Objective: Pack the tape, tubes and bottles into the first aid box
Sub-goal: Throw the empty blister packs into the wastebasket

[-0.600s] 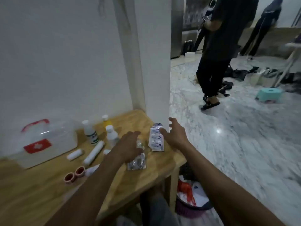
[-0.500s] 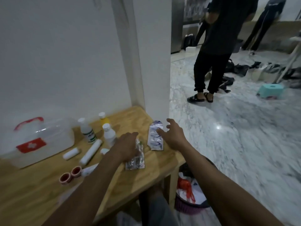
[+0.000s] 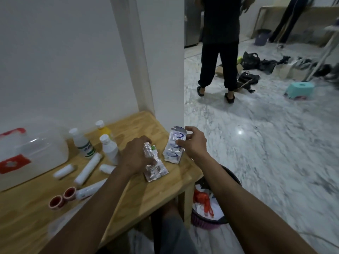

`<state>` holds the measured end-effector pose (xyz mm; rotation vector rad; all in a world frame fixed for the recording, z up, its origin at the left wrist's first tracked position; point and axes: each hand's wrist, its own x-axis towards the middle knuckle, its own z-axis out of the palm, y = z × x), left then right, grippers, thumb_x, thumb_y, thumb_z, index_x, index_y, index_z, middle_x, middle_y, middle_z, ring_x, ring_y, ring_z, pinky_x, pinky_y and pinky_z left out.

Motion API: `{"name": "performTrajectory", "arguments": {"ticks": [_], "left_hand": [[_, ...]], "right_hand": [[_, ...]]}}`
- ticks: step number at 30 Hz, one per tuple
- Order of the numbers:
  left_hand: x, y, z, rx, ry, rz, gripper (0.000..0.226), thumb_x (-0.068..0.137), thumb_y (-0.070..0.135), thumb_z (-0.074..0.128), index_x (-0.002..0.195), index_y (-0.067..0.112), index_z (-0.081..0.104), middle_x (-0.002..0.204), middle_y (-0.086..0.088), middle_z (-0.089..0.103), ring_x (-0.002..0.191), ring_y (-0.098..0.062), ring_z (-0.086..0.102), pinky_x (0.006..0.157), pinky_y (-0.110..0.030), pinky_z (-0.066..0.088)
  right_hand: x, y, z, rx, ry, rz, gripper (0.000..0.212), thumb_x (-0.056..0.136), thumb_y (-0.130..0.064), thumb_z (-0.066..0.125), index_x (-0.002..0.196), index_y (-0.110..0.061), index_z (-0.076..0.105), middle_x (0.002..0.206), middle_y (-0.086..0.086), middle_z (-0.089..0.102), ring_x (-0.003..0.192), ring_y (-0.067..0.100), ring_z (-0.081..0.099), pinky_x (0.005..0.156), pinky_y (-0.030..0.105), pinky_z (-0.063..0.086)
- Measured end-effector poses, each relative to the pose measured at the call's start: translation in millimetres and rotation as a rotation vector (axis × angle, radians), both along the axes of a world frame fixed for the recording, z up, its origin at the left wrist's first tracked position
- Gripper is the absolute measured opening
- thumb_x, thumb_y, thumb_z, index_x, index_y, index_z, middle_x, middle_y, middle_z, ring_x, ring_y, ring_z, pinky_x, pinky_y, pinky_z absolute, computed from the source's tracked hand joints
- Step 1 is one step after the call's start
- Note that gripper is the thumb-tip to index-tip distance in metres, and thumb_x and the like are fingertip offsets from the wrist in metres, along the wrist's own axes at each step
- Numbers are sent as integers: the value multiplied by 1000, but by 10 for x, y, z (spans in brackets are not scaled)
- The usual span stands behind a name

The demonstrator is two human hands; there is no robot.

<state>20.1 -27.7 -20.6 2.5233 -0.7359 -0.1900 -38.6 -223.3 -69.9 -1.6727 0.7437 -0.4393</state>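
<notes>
A translucent first aid box (image 3: 34, 153) with a red handle and red cross label stands at the table's back left, lid shut. Three white-capped bottles (image 3: 110, 150) stand near the wall. White tubes (image 3: 88, 169) lie in front of them, and two red-cored tape rolls (image 3: 62, 197) sit nearer me. My left hand (image 3: 135, 156) presses on a silver foil blister pack (image 3: 154, 169). My right hand (image 3: 194, 143) pinches the edge of a blue-printed blister strip (image 3: 173, 147), which is partly lifted off the table.
The wooden table (image 3: 146, 195) ends just right of my hands, against a white wall and pillar. A purple basket (image 3: 207, 219) with cloth sits on the marble floor below the edge. A person in black stands beyond, near a teal stool (image 3: 299, 89) and scattered bags.
My right hand has closed its fingers on the blue-printed strip and tilted it up. My left hand has settled onto the foil pack. The person behind has stepped further away.
</notes>
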Motion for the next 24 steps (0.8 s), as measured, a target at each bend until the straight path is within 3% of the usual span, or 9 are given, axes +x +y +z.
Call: {"name": "performTrajectory", "arguments": {"ticks": [3, 7, 11, 15, 19, 24], "left_hand": [[-52, -90, 2, -124, 1, 22, 42, 56, 23, 91, 90, 18, 67, 85, 4, 64, 83, -21, 63, 62, -27, 37], [-166, -363, 37, -235, 19, 66, 36, 55, 22, 93, 81, 20, 68, 77, 2, 67, 74, -19, 62, 60, -26, 38], [-327, -791, 43, -344, 33, 75, 35, 60, 21, 90, 87, 19, 68, 85, 1, 72, 81, -22, 67, 74, -33, 52], [-521, -1315, -47, -378, 33, 30, 36, 69, 20, 85, 102, 17, 70, 104, -7, 72, 84, -24, 68, 76, -28, 48], [-765, -1787, -288, -311, 117, 15, 28, 82, 7, 73, 109, 16, 69, 106, -12, 71, 81, -23, 65, 72, -27, 47], [-983, -2137, -723, -163, 159, 3, 41, 84, -11, 42, 108, 16, 61, 101, -14, 66, 86, -28, 68, 75, -46, 59]], "right_hand": [[-131, -114, -18, 46, -52, -102, 46, 68, -7, 82, 108, -22, 64, 90, 6, 73, 85, 23, 72, 80, 43, 59], [-388, -372, -27, 79, -103, -248, 38, 67, -8, 81, 98, -26, 67, 85, 1, 74, 77, 20, 72, 78, 47, 60], [-726, -718, -27, 69, -121, -415, 34, 71, -6, 78, 99, -22, 67, 82, -2, 72, 80, 19, 71, 82, 44, 58], [-1046, -1054, -164, 61, -78, -523, 35, 70, -4, 78, 98, -22, 67, 84, 2, 72, 80, 22, 70, 82, 44, 58], [-1293, -1240, -418, 70, 4, -577, 37, 70, -2, 76, 101, -20, 68, 87, 6, 73, 82, 23, 70, 81, 39, 57], [-1477, -1308, -802, 90, 112, -588, 36, 73, -2, 73, 106, -14, 67, 92, 9, 72, 78, 21, 67, 69, 28, 52]]}}
